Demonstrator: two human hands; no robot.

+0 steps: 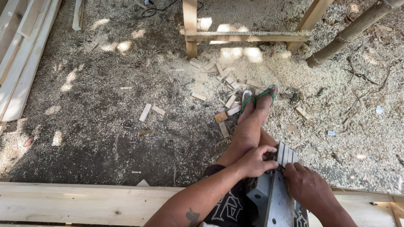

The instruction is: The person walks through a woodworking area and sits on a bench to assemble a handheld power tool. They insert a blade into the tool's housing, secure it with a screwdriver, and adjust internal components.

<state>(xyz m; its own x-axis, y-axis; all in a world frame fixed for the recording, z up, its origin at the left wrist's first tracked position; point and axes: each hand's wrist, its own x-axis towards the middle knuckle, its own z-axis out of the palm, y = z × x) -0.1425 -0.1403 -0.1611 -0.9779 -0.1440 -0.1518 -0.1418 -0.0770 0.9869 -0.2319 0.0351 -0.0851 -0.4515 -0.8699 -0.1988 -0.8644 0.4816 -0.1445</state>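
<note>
I sit with my legs stretched out and a grey electric hand planer (271, 197) lying upside down in my lap, its flat metal sole facing up. My left hand (254, 161) grips the planer's front end near the ribbed grey part (286, 154). My right hand (305, 183) rests on the right side of the sole, fingers curled against the ribbed part. What the fingertips touch is hidden. My feet in green-strapped sandals (259, 96) are crossed on the sawdust.
A pale wooden beam (84, 204) runs across the bottom in front of me. Sawdust and several small wood offcuts (227, 103) cover the ground. Long planks (21, 54) lie at left. A wooden frame (244, 37) and a bamboo pole (349, 33) stand beyond.
</note>
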